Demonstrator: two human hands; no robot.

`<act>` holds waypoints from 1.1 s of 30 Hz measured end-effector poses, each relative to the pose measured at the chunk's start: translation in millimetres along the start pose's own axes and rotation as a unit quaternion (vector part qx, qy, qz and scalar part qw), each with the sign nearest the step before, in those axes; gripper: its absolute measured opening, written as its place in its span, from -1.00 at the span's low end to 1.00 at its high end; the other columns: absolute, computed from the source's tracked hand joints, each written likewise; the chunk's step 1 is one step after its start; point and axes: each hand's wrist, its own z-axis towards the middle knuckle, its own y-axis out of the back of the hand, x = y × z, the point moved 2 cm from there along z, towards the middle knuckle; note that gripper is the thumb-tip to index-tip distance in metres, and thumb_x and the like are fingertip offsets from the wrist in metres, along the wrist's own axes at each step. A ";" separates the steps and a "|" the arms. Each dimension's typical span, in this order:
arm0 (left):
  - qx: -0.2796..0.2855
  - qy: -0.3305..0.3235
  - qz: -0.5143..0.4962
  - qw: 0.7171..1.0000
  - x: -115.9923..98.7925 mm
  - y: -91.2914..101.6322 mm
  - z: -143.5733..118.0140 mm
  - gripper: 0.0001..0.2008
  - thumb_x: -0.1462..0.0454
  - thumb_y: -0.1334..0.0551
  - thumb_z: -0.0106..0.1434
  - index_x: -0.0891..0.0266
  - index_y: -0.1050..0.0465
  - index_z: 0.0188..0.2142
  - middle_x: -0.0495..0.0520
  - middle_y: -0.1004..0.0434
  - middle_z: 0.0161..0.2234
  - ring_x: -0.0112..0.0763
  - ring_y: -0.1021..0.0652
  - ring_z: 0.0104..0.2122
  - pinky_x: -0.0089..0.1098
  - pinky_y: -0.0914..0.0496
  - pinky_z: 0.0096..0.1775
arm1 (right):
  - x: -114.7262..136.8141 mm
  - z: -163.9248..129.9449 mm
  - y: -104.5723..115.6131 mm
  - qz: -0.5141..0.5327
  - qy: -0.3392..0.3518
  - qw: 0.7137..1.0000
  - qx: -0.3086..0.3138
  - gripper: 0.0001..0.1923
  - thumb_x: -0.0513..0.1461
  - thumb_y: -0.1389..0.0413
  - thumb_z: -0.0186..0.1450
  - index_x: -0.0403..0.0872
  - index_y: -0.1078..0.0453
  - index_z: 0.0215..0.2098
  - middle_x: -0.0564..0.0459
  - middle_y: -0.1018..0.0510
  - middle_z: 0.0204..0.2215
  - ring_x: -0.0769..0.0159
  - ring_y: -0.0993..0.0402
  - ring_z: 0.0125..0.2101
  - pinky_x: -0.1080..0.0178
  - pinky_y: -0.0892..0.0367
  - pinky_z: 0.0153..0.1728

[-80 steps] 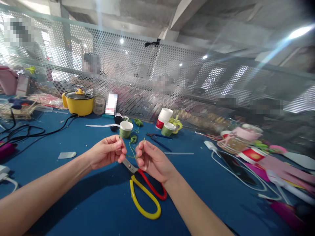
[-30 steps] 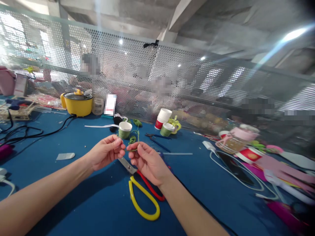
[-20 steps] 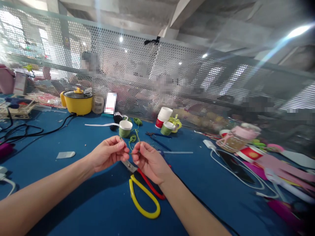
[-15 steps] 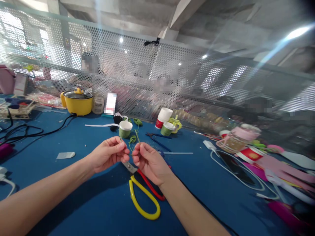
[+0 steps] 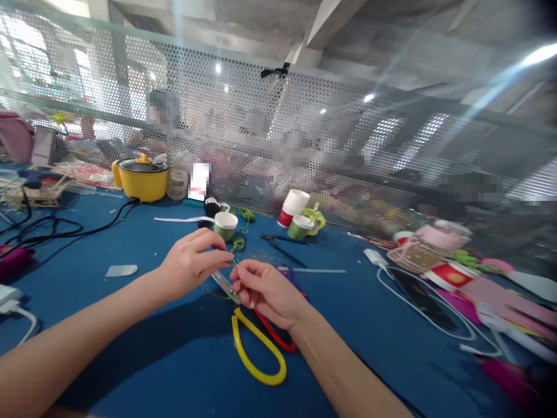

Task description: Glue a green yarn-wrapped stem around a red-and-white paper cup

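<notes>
My left hand [image 5: 191,261] pinches thin green yarn [image 5: 235,262] between thumb and fingertips. Close beside it, my right hand [image 5: 263,290] is also closed on the yarn, its fingertips curled. A loose strand hangs below the hands, over the blue table. Further back the yarn runs to a small tangle [image 5: 239,244] near a paper cup wrapped in green [image 5: 225,226]. Under my right hand lie scissors [image 5: 260,348] with one yellow and one red handle; their blades are partly hidden by the fingers.
Pliers [image 5: 285,247] lie beyond my right hand, before a second green-wrapped cup [image 5: 300,228] and a white-and-red cup [image 5: 293,207]. A yellow pot [image 5: 143,180] stands back left by a jar [image 5: 177,184]. A phone [image 5: 420,296] with white cable lies right. A perforated screen [image 5: 243,128] closes the back.
My left hand has turned palm down and come over toward my right fingertips. A loose yarn end now hangs below the hands. The whole view has shifted slightly.
</notes>
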 end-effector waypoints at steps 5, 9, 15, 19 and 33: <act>-0.028 -0.091 0.122 0.988 -5.6 -1.8 -2.3 -0.84 0.41 -0.09 0.16 0.28 -0.45 -0.39 0.06 -0.36 -0.53 -0.45 -0.32 -0.49 -0.44 -0.28 -0.47 | 0.7 -1.4 -2.1 0.010 -0.015 1.000 -0.001 -0.78 -0.16 -0.24 0.00 -0.18 -0.39 -0.57 0.15 -0.43 -0.72 0.64 -0.24 -0.77 0.55 -0.06 -0.75; -0.026 -0.092 0.131 0.987 -9.5 -2.0 -1.2 -0.83 0.41 -0.07 0.18 0.30 -0.44 -0.43 0.06 -0.35 -0.56 -0.45 -0.30 -0.50 -0.46 -0.26 -0.49 | 1.1 -1.2 -2.6 0.009 -0.014 1.000 -0.003 -0.77 -0.16 -0.24 0.00 -0.18 -0.38 -0.58 0.15 -0.43 -0.72 0.65 -0.24 -0.77 0.56 -0.06 -0.75; -0.010 -0.079 0.138 0.987 -9.1 -4.7 -3.0 -0.83 0.41 -0.07 0.17 0.30 -0.44 -0.43 0.06 -0.33 -0.58 -0.42 -0.27 -0.51 -0.43 -0.25 -0.49 | 0.1 1.8 -2.7 0.009 -0.006 1.000 -0.010 -0.76 -0.16 -0.24 0.00 -0.18 -0.36 -0.58 0.15 -0.43 -0.72 0.67 -0.21 -0.78 0.57 -0.02 -0.76; -0.011 -0.064 0.143 0.988 -6.6 -6.3 -4.4 -0.82 0.41 -0.07 0.17 0.29 -0.43 -0.43 0.05 -0.33 -0.58 -0.43 -0.27 -0.51 -0.43 -0.25 -0.49 | 1.9 1.5 -1.7 0.028 -0.019 0.999 -0.002 -0.74 -0.12 -0.21 0.03 -0.19 -0.38 -0.53 0.16 -0.41 -0.71 0.67 -0.20 -0.77 0.56 -0.01 -0.75; -0.019 -0.062 0.171 0.983 -10.2 -8.1 -4.5 -0.80 0.42 -0.05 0.17 0.29 -0.44 -0.45 0.05 -0.31 -0.60 -0.42 -0.24 -0.53 -0.43 -0.23 -0.50 | 3.9 -0.9 0.1 -0.009 -0.008 1.000 -0.014 -0.77 -0.15 -0.19 0.07 -0.17 -0.33 -0.55 0.17 -0.38 -0.73 0.67 -0.16 -0.77 0.55 0.00 -0.73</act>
